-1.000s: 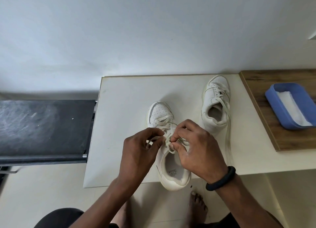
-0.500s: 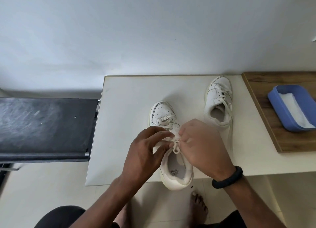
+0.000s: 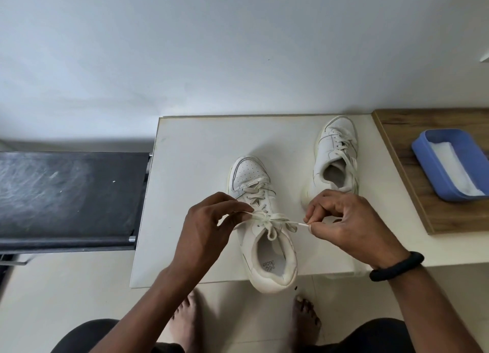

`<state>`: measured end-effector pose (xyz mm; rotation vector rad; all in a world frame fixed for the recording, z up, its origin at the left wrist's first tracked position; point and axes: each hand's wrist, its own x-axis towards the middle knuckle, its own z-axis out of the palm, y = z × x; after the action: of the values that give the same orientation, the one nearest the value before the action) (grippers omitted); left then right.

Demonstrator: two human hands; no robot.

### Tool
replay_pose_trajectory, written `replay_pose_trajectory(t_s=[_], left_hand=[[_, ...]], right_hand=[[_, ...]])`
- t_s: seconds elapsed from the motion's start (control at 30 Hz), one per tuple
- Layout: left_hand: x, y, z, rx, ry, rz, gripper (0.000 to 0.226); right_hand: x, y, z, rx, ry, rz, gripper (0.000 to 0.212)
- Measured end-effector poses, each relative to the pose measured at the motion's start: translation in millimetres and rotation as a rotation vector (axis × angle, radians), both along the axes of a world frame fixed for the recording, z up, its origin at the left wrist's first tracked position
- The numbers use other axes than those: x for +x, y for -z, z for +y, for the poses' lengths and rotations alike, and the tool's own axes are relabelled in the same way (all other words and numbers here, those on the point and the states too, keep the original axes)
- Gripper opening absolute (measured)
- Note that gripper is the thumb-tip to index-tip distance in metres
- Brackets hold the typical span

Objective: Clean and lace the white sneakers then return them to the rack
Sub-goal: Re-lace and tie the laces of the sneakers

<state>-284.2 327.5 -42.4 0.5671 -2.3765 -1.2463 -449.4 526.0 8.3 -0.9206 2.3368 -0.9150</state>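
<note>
Near sneaker (image 3: 264,247) sits at the table (image 3: 195,151) edge, laced. Left hand (image 3: 209,228) and right hand (image 3: 344,225) each pinch its lace (image 3: 275,221), tightening the knot. Far sneaker (image 3: 336,157) looks laced — racking both is left.

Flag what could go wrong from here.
The heel of the near sneaker overhangs the table edge; the left hand and right hand pulling the lace apart might tip it off. The right hand pinches only the lace tip, so it could slip free, or the pull could undo the bow. The far sneaker looks untied; its loose ends could snag.
</note>
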Motion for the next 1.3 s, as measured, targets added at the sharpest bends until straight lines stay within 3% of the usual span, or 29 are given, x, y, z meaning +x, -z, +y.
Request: replay_pose_trajectory(t_s=[0.17,0.2,0.33,0.4,0.47,0.6,0.7,0.83,0.97,1.13,1.3], left_hand=[[0,0,-5,-0.057,0.075,-0.005,0.024],[0,-2,-7,-0.096,0.129,-0.001,0.029],[-5,-1,-7,-0.197,0.299,-0.018,0.028],[-7,3,-4,-0.222,0.270,-0.022,0.024],[-8,6,-2,-0.280,0.225,-0.017,0.021],[-6,0,0,-0.360,0.182,-0.063,0.023],[-4,-4,2,-0.397,0.172,-0.116,0.024],[0,-8,2,-0.350,0.140,-0.154,0.033],[2,-8,-2,-0.196,0.081,-0.152,0.014],[-3,-11,-25,-0.186,-0.016,-0.119,0.038],[4,-6,-52,-0.179,-0.102,-0.119,0.030]], right_hand=[[14,-2,-7,0.245,0.007,0.090,0.008],[18,-6,-10,0.242,0.014,0.130,0.012],[46,-22,-29,0.217,-0.027,0.203,0.061],[63,-19,-42,0.342,-0.071,0.307,0.061],[75,-14,-52,0.369,-0.067,0.418,0.047],[65,-5,-52,0.227,-0.092,0.481,0.020],[40,6,-42,0.103,-0.178,0.413,0.009],[22,22,-33,-0.083,-0.083,0.239,0.007],[22,32,-32,-0.124,-0.008,0.122,0.007],[43,50,-59,-0.280,0.103,0.141,0.011],[53,59,-89,-0.376,0.080,0.222,0.008]])
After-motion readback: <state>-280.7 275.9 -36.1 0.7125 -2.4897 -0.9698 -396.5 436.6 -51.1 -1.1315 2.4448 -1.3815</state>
